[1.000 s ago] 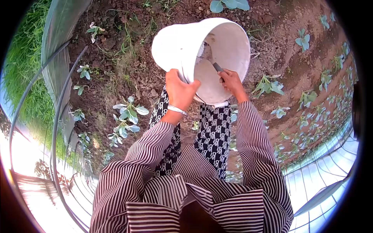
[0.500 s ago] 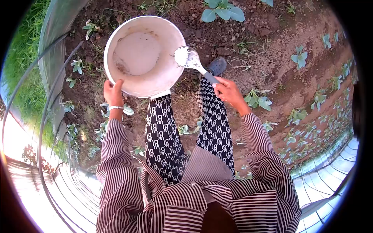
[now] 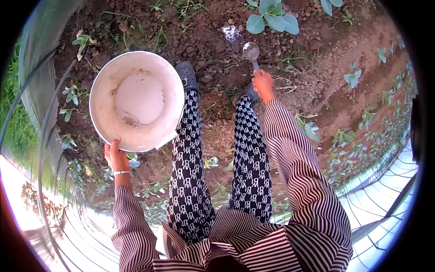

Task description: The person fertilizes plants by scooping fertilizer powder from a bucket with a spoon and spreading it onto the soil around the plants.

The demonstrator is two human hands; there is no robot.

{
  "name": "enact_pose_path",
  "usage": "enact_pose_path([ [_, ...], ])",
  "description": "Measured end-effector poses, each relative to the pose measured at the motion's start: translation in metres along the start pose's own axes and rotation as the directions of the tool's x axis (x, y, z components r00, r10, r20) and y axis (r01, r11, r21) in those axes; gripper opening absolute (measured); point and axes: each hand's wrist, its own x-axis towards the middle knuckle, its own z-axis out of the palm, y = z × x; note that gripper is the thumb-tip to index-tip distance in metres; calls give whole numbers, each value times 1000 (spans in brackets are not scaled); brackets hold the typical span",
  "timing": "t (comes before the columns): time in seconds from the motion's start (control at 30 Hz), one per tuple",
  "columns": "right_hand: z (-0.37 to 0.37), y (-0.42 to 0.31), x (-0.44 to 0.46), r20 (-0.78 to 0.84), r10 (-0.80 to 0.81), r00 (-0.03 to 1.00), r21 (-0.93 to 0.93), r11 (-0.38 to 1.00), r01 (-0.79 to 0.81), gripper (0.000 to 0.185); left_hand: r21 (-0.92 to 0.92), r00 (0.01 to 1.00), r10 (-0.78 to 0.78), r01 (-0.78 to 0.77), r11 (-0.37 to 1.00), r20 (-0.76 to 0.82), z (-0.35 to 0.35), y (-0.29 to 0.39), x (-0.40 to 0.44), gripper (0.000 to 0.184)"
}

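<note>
My left hand grips the near rim of a white bucket, which tilts so that its inside shows. White granular material covers its bottom, with brownish marks on the wall. My right hand is closed round the handle of a spoon, held out over the soil. Some white grains cling to the spoon's bowl. Just beyond the spoon, a small heap of white granules lies on the soil, close to a broad-leaved seedling.
My shoes stand on brown soil below. Rows of seedlings run along the right. On the left are curved hoops, a translucent sheet and green grassy growth.
The spoon has moved away from the bucket, forward and right, and its white load now lies mostly on the soil. The bucket has shifted left and nearer to me.
</note>
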Motion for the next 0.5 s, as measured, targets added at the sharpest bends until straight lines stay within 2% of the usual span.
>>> enact_pose_path([
  [0.03,-1,-12,-19,-92,-52,994,-194,980,33,28,-28,1000,-4,4,1000,-14,2,-1,2,30],
  [0.07,-12,-3,-20,-196,-85,977,-255,966,33,33,-51,1000,-6,5,999,-2,3,-5,5,28],
  [0.17,-62,24,37,-315,-308,898,-601,797,63,33,-68,999,-33,31,997,-17,4,-32,25,29],
  [0.2,-66,19,53,-308,-568,763,-822,563,87,20,-59,999,-39,38,998,-21,8,-34,28,31],
  [0.23,-68,15,69,-298,-525,798,-813,577,77,20,-92,1000,-3,3,996,8,10,-35,28,33],
  [0.3,-26,-27,65,-268,-433,860,-792,607,59,20,-52,1000,27,-26,998,13,17,-27,24,34],
  [0.37,24,-16,81,-299,-410,862,-584,793,175,25,-52,999,41,-40,998,16,17,-30,25,40],
  [0.5,88,-9,90,-212,-380,901,-676,722,145,24,-30,1000,21,-21,999,-4,8,-30,26,45],
])
